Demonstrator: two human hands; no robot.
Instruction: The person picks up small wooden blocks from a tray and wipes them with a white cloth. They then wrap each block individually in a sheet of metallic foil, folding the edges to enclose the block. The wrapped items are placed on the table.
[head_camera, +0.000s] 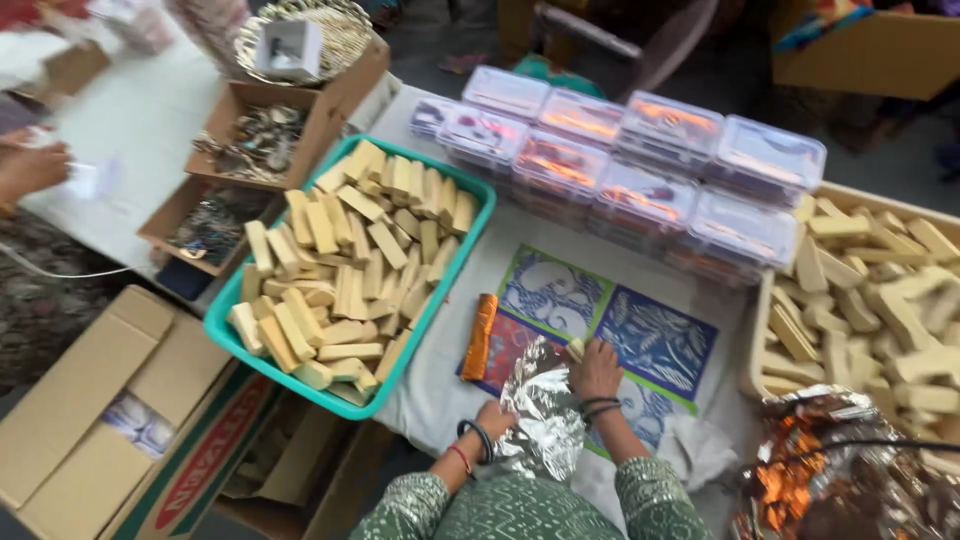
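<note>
My left hand (493, 418) holds the near edge of a crumpled sheet of silver foil (540, 405) on the cloth in front of me. My right hand (596, 368) presses a pale wooden block (575, 348) at the foil's far edge, fingers closed around it. A finished orange-foil-wrapped stick (480, 336) lies just left of the foil. Both wrists wear dark bangles.
A teal tray (466, 243) heaped with pale wooden blocks sits to the left. A wooden crate (752, 340) of similar blocks is at right. Several lidded clear plastic boxes (640, 160) line the back. Cardboard boxes stand at left; another person's hand (30, 168) is at far left. Foil scraps (830, 470) lie lower right.
</note>
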